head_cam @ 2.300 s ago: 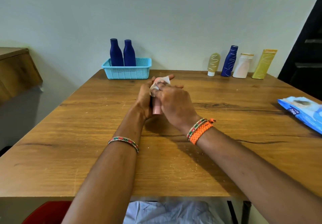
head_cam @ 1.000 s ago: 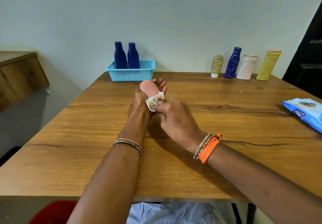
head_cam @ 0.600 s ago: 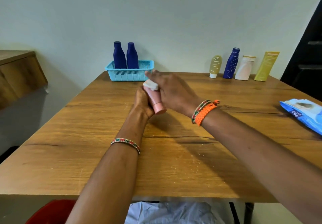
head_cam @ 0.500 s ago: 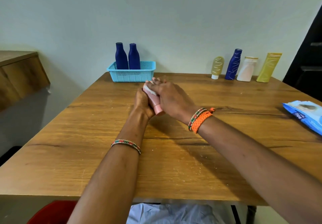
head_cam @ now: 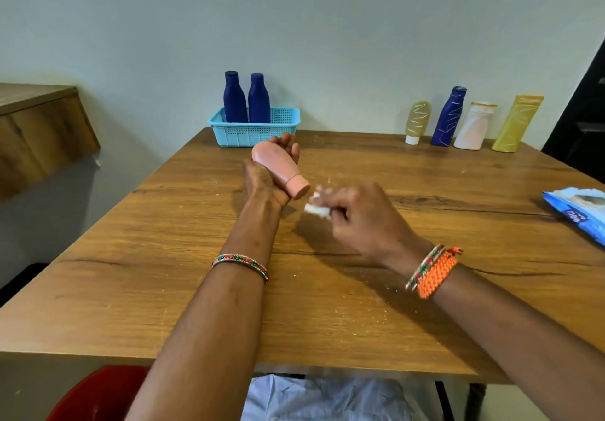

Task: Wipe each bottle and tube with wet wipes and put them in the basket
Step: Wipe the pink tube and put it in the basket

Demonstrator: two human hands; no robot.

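Note:
My left hand (head_cam: 262, 181) holds a pink bottle (head_cam: 278, 166) above the middle of the wooden table (head_cam: 163, 256), its cap pointing toward me and to the right. My right hand (head_cam: 360, 220) pinches a small crumpled white wet wipe (head_cam: 317, 209) just right of the cap, apart from the bottle. A light blue basket (head_cam: 255, 130) stands at the table's far edge with two dark blue bottles (head_cam: 246, 99) upright in it.
Along the far right edge stand a yellowish tube (head_cam: 417, 122), a dark blue bottle (head_cam: 448, 117), a white bottle (head_cam: 474, 125) and a yellow tube (head_cam: 517, 124). A blue wet-wipe pack (head_cam: 579, 214) lies at the right edge. A wooden cabinet (head_cam: 39, 132) is at left.
My right hand has drawn the wipe off the pink bottle, back toward me and to the right. The left hand still holds the bottle, now uncovered.

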